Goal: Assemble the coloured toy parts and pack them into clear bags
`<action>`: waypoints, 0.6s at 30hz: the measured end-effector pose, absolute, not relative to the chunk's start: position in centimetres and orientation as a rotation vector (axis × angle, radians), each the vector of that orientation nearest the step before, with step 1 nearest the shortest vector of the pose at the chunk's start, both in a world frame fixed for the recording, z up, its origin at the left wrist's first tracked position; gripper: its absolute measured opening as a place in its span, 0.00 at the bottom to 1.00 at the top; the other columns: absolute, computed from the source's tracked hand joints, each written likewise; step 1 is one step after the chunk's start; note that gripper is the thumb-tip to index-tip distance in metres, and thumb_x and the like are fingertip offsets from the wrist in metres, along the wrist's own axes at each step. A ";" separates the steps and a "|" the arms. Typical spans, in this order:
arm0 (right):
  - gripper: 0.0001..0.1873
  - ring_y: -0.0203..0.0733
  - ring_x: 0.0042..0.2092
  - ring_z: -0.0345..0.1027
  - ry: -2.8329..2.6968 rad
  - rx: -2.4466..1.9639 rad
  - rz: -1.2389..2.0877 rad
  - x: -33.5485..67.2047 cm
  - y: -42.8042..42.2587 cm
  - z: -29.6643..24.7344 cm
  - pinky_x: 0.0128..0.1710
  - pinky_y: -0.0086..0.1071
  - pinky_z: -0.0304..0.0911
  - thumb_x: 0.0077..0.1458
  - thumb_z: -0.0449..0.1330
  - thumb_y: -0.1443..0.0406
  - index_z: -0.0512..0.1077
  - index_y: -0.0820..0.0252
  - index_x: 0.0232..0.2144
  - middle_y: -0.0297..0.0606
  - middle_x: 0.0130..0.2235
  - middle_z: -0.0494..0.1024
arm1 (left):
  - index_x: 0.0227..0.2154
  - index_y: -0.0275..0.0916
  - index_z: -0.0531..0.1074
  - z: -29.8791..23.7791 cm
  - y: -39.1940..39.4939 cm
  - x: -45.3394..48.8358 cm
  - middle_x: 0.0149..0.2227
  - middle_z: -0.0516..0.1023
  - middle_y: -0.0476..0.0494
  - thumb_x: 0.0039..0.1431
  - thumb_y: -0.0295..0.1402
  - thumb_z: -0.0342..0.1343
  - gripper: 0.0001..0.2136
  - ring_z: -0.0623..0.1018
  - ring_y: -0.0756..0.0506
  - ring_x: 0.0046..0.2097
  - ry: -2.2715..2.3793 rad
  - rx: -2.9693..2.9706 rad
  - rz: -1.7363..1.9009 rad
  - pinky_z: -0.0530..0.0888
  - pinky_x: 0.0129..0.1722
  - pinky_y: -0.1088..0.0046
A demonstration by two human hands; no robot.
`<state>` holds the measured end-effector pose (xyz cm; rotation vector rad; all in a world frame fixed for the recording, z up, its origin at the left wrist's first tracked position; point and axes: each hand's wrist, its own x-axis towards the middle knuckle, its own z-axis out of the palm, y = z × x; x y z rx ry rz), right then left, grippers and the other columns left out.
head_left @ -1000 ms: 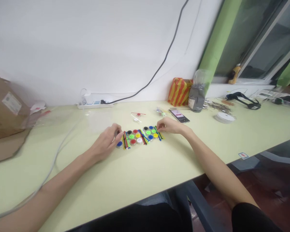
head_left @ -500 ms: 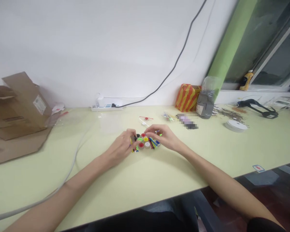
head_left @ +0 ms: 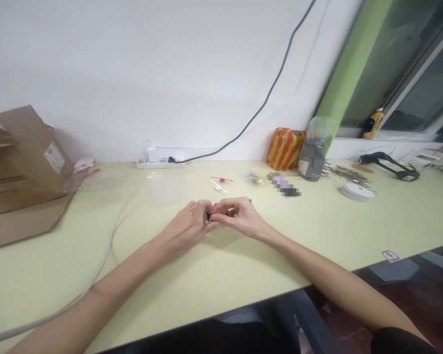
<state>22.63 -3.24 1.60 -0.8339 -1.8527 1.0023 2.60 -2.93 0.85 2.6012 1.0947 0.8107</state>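
My left hand [head_left: 191, 224] and my right hand [head_left: 239, 216] meet fingertip to fingertip at the middle of the pale green table [head_left: 214, 275]. Both are curled around a small cluster of coloured buttons and sticks [head_left: 219, 215], which they have pressed together. Only slivers of red, black, green and yellow show between the fingers; the rest of the pieces are hidden under the hands. A single loose red and white piece [head_left: 220, 182] lies on the table just beyond the hands.
A cardboard box [head_left: 22, 167] stands at the left. A grey cable [head_left: 107, 250] runs along the table to a white power strip [head_left: 161, 161] by the wall. At the back right are a striped bag [head_left: 285, 147], a grey jar [head_left: 312, 157], a phone [head_left: 284, 184] and a white roll [head_left: 357, 191].
The coloured pieces lay spread in a wide row a second ago. My two hands have slid inward from its ends and bunched the pieces into a tight cluster, now mostly covered by my fingers.
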 end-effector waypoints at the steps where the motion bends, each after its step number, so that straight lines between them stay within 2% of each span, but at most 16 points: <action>1: 0.17 0.34 0.30 0.67 -1.855 -0.832 0.986 22.5 -3.3 1.6 0.29 0.28 0.61 0.54 0.67 0.53 0.80 0.62 0.33 0.37 0.31 0.79 | 0.44 0.40 0.65 0.7 -2.9 2.6 0.43 0.75 0.40 0.67 0.44 0.50 0.13 0.76 0.41 0.43 1.080 2.640 0.803 0.73 0.41 0.62; 4: 0.14 0.33 0.29 0.66 -1.872 -0.827 0.945 23.0 -2.6 1.9 0.28 0.28 0.60 0.54 0.66 0.56 0.79 0.63 0.34 0.36 0.29 0.78 | 0.54 0.40 0.62 0.5 -2.6 2.5 0.43 0.75 0.40 0.67 0.44 0.51 0.18 0.76 0.42 0.41 1.001 2.729 0.860 0.72 0.43 0.61; 6: 0.13 0.34 0.29 0.67 -1.898 -0.845 0.876 24.7 -1.5 2.5 0.28 0.28 0.61 0.54 0.65 0.57 0.79 0.63 0.34 0.37 0.29 0.78 | 0.64 0.42 0.52 0.5 -2.3 2.4 0.42 0.74 0.43 0.67 0.42 0.51 0.26 0.75 0.43 0.40 0.977 2.748 0.956 0.72 0.45 0.61; 8: 0.13 0.36 0.31 0.69 -1.927 -0.922 0.721 27.7 0.1 3.1 0.29 0.28 0.61 0.54 0.65 0.57 0.79 0.63 0.34 0.39 0.32 0.80 | 0.69 0.44 0.42 0.6 -1.9 2.0 0.40 0.73 0.45 0.69 0.40 0.49 0.31 0.74 0.44 0.40 1.014 2.747 1.027 0.71 0.46 0.62; 10: 0.11 0.37 0.32 0.69 -1.950 -1.069 0.517 31.4 1.7 3.4 0.31 0.29 0.62 0.54 0.64 0.60 0.79 0.63 0.32 0.39 0.32 0.80 | 0.70 0.45 0.38 0.7 -1.4 1.4 0.39 0.71 0.47 0.70 0.37 0.46 0.31 0.74 0.45 0.39 1.091 2.739 1.035 0.70 0.47 0.63; 13: 0.06 0.38 0.30 0.68 -2.106 -1.406 0.355 36.2 3.8 2.8 0.31 0.30 0.60 0.52 0.63 0.66 0.79 0.63 0.29 0.38 0.30 0.80 | 0.71 0.44 0.36 0.6 -0.5 0.4 0.38 0.70 0.47 0.71 0.35 0.44 0.31 0.72 0.45 0.39 1.204 2.718 0.994 0.69 0.48 0.63; 18: 0.04 0.40 0.31 0.70 -2.279 -1.623 0.487 38.1 5.1 1.0 0.30 0.31 0.60 0.50 0.62 0.68 0.78 0.62 0.29 0.40 0.31 0.81 | 0.71 0.41 0.36 -0.1 0.6 -0.4 0.38 0.71 0.46 0.70 0.34 0.44 0.32 0.73 0.44 0.40 1.279 2.649 0.927 0.69 0.48 0.64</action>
